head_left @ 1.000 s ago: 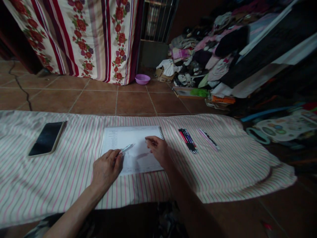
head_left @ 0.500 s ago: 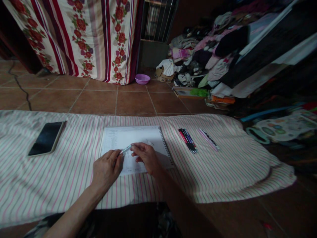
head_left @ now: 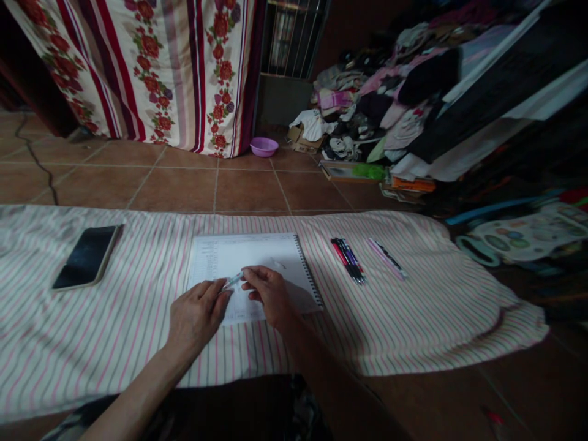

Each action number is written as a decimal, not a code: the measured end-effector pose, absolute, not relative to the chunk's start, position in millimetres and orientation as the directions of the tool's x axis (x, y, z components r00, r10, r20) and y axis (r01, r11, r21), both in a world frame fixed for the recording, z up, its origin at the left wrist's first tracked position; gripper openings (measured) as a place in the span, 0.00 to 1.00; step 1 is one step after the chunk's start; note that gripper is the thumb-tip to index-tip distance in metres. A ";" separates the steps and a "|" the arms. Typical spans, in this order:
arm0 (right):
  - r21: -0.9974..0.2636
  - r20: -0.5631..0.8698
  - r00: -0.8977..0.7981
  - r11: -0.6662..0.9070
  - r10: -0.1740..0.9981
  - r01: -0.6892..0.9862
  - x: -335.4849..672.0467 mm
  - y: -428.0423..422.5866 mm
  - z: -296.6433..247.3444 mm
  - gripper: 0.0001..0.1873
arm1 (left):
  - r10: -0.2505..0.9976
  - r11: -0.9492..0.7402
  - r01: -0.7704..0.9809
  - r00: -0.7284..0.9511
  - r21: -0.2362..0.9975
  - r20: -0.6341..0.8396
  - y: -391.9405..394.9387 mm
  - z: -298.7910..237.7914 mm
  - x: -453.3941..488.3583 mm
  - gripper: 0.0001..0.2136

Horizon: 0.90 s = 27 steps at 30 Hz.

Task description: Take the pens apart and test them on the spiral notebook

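Note:
A white spiral notebook [head_left: 257, 257] lies open on a pink-striped cloth [head_left: 413, 306] spread over the floor. Over the notebook's near edge my left hand [head_left: 195, 315] pinches the barrel of a light pen [head_left: 233, 281]. My right hand [head_left: 269, 294] has its fingertips closed on the pen's other end, so both hands hold the same pen. The pen's tip is hidden between my fingers.
A dark phone [head_left: 86, 255] lies on the cloth at the left. Several pens [head_left: 349, 260] and a pink pen [head_left: 386, 258] lie to the right of the notebook. Beyond are floor tiles, a purple bowl [head_left: 264, 146], a floral curtain [head_left: 151, 67] and heaped clothes [head_left: 390, 104].
My right hand left the notebook page and came left to the pen held by my left hand, and now grips its end. The left hand has barely shifted.

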State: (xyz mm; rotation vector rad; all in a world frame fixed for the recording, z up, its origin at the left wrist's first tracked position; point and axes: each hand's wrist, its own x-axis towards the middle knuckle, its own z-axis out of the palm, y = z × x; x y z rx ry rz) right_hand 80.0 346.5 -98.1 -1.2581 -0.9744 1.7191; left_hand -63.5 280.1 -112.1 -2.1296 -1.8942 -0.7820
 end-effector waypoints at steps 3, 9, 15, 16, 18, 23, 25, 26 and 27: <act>-0.901 -0.375 -0.208 -0.408 0.904 -0.150 80.0 347.5 -97.5 0.15 | 0.881 -0.145 0.971 0.040 0.188 0.472 279.6 -112.6 -65.0 0.14; -0.897 -0.378 -0.214 -0.413 0.901 -0.156 79.0 349.3 -100.6 0.16 | 0.894 -0.105 0.969 -0.006 0.224 0.447 275.4 -114.4 -69.8 0.12; -0.900 -0.365 -0.233 -0.406 0.901 -0.159 76.8 348.7 -102.0 0.17 | 0.889 -0.131 0.962 0.007 0.238 0.459 272.5 -112.9 -73.6 0.10; -0.899 -0.369 -0.229 -0.408 0.901 -0.159 76.4 349.0 -101.9 0.17 | 0.889 -0.129 0.963 0.006 0.237 0.457 272.5 -112.6 -73.8 0.10; -0.898 -0.376 -0.218 -0.412 0.901 -0.156 75.6 349.9 -101.7 0.18 | 0.890 -0.120 0.965 0.002 0.231 0.455 272.7 -112.5 -74.1 0.10; -0.902 -0.375 -0.186 -0.404 0.908 -0.153 75.9 352.1 -101.5 0.18 | 0.890 -0.104 0.969 -0.009 0.224 0.456 272.5 -113.3 -75.1 0.11; -0.905 -0.371 -0.170 -0.397 0.913 -0.155 77.2 353.0 -101.3 0.18 | 0.892 -0.103 0.967 -0.014 0.232 0.453 272.0 -112.6 -75.6 0.11; -0.906 -0.370 -0.163 -0.394 0.915 -0.155 78.0 353.4 -101.3 0.18 | 0.893 -0.102 0.966 -0.016 0.236 0.451 271.7 -112.1 -75.8 0.11; -0.907 -0.370 -0.154 -0.392 0.916 -0.154 78.8 353.9 -101.2 0.18 | 0.893 -0.103 0.965 -0.017 0.241 0.450 271.5 -111.7 -76.1 0.11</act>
